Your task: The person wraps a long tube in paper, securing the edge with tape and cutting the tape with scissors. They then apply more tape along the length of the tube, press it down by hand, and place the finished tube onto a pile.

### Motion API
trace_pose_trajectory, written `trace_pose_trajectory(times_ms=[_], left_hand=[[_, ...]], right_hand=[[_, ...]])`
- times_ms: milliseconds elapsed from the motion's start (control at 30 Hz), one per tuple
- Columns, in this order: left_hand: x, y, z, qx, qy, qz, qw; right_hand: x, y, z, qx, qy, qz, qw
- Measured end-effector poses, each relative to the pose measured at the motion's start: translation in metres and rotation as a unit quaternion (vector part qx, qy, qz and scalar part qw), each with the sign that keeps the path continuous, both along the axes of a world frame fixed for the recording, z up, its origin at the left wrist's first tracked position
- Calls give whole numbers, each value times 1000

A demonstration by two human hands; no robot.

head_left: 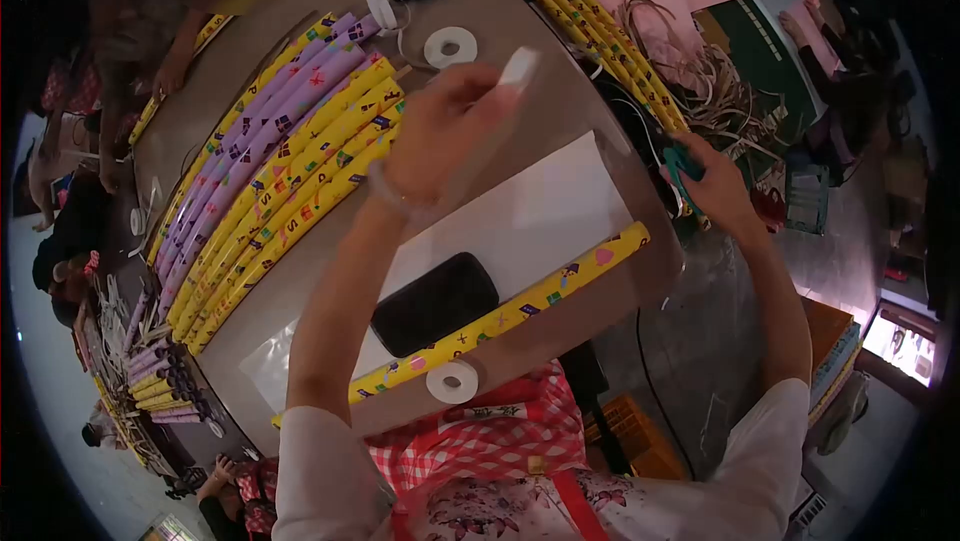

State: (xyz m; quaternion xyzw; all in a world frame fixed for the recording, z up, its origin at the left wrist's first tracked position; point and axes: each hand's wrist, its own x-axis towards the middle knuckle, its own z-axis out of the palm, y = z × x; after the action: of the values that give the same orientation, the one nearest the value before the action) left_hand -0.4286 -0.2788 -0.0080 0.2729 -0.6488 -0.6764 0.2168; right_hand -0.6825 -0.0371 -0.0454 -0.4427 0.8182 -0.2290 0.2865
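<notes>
Raised over the table, my left hand (450,121) is blurred by motion and pinches a small white piece (519,66), too smeared to name. My right hand (715,186) grips green-handled scissors (683,166) beyond the table's right edge; their blades are hard to make out. A yellow patterned paper roll (530,303) lies across the near side of the table. Just behind it, a black phone (436,304) rests on a white sheet (540,201). One white tape roll (453,381) sits near my apron, another (450,47) beyond my left hand.
Several yellow and purple patterned rolls (290,156) lie side by side on the left of the table (620,286). More yellow rolls (600,31) and a heap of paper strips (735,111) are at the upper right. Other people sit around, one person's hand (175,66) at upper left.
</notes>
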Motion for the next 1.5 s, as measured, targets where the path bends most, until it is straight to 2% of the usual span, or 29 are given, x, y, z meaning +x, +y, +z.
trace_pose_trajectory(times_ms=[67, 167, 233, 300, 333, 367, 400, 433, 467, 500, 533, 600, 700, 733, 800, 867, 933, 967, 1033, 1067, 1100, 1133, 1167, 1200, 1267, 1333, 1367, 1433, 1500], left_hand=[[70, 10, 15, -109, 17, 54, 992], [191, 32, 27, -277, -99, 162, 942], [294, 42, 14, -430, -258, 195, 843], [358, 80, 25, -261, -241, 375, 856], [407, 94, 16, -279, -282, 416, 818], [460, 104, 1, -293, -324, 455, 776], [505, 116, -9, -292, -328, 463, 770], [547, 127, -18, -332, -435, 450, 706], [590, 134, -32, -366, -533, 428, 631], [641, 135, -56, -376, -574, 416, 597], [654, 140, -64, -375, -572, 419, 597], [667, 135, -79, -402, -591, 455, 531], [696, 126, -120, -384, -660, 399, 507], [702, 121, -131, -299, -694, 386, 530], [681, 126, -128, -297, -653, 431, 547], [669, 129, -117, -255, -616, 465, 582], [663, 139, -116, -353, -625, 474, 510], [662, 147, -115, -428, -593, 471, 493], [650, 167, -109, -439, -571, 487, 493], [640, 174, -102, -420, -545, 510, 516], [641, 184, -107, -381, -526, 527, 548], [615, 195, -89, -387, -503, 550, 543], [612, 204, -93, -379, -480, 563, 556], [609, 212, -95, -376, -459, 571, 567], [596, 225, -92, -359, -455, 574, 579], [588, 233, -95, -352, -453, 576, 582], [584, 234, -97, -352, -443, 577, 588], [574, 233, -89, -361, -413, 582, 601], [567, 226, -87, -359, -393, 588, 609]], right_hand=[[12, -19, 2, -73, 168, -13, 983], [22, -82, 9, -98, 192, 72, 974], [18, -132, -14, -122, 185, 113, 969], [30, -174, -20, -60, 120, 76, 988], [27, -191, -32, -67, 119, 81, 987], [22, -203, -48, -148, 169, 125, 966], [27, -212, -56, -227, 216, 168, 935], [41, -218, -45, -157, 204, 127, 958], [40, -222, -47, -161, 204, 134, 956], [29, -221, -54, -202, 247, 152, 935], [27, -220, -56, -241, 290, 167, 911], [45, -188, -24, -219, 289, 96, 927], [31, -127, -13, -204, 198, 5, 959], [24, -109, -30, -232, 209, -33, 950], [17, -84, -57, -263, 220, -68, 937], [28, -70, -71, -173, 130, -90, 972], [51, -65, -72, -179, 144, -85, 970], [62, -68, -75, -183, 156, -85, 967], [62, -76, -89, -208, 163, -79, 961], [49, -82, -100, -228, 173, -85, 954], [32, -91, -112, -155, 122, -118, 973], [1, -96, -137, -176, 87, -107, 975], [12, -94, -124, -186, 124, -91, 970], [-53, -108, -172, -148, 75, -144, 976], [-44, -104, -165, -165, 126, -75, 975], [-4, -102, -111, 17, 320, -17, 947], [1, -105, -109, 11, 319, -4, 948], [-14, -115, -116, 121, 291, -48, 948], [-5, -113, -114, 97, 299, -60, 947]])
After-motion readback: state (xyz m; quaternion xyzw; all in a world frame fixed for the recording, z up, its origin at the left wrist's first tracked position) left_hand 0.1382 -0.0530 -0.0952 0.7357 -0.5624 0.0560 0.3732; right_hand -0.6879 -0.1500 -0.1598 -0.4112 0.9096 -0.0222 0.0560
